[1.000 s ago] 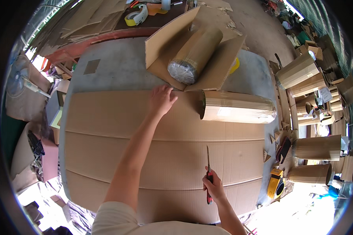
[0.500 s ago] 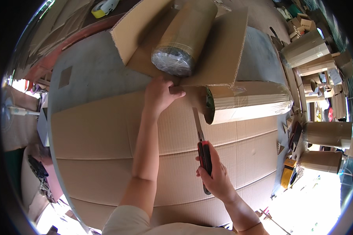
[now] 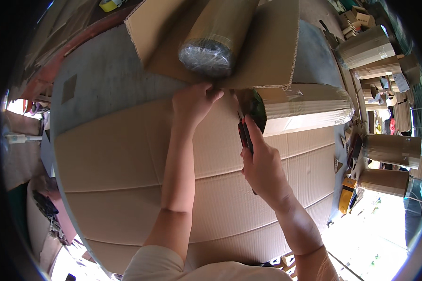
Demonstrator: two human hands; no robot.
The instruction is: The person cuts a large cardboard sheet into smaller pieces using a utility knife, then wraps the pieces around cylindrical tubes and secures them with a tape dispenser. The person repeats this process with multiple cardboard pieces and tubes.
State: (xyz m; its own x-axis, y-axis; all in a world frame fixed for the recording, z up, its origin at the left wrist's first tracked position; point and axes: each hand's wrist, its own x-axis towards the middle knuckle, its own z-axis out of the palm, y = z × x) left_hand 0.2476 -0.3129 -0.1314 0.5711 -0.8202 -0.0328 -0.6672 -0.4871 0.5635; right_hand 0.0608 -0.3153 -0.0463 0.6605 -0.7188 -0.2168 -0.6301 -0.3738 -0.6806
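Note:
A red-and-black utility knife is gripped in my right hand, its long blade slid out and pointing away from me. The blade tip reaches the far edge of a flat corrugated cardboard sheet, just beside the dark open end of a cardboard-wrapped roll. My left hand is closed at that sheet's far edge, thumb to the right, below a folded open piece of cardboard. Its other fingertips are hidden. On the folded piece lies a second wrapped roll, its near end covered in clear film.
The sheet lies on a grey tabletop. A tape roll sits at the far left. Several wrapped rolls, including one, stand along the right, near a yellow object. A fan is at the left.
My right hand has pushed the knife forward, bringing its blade up to the sheet's far edge beside the roll. My left hand stays at the edge. The view has shifted slightly.

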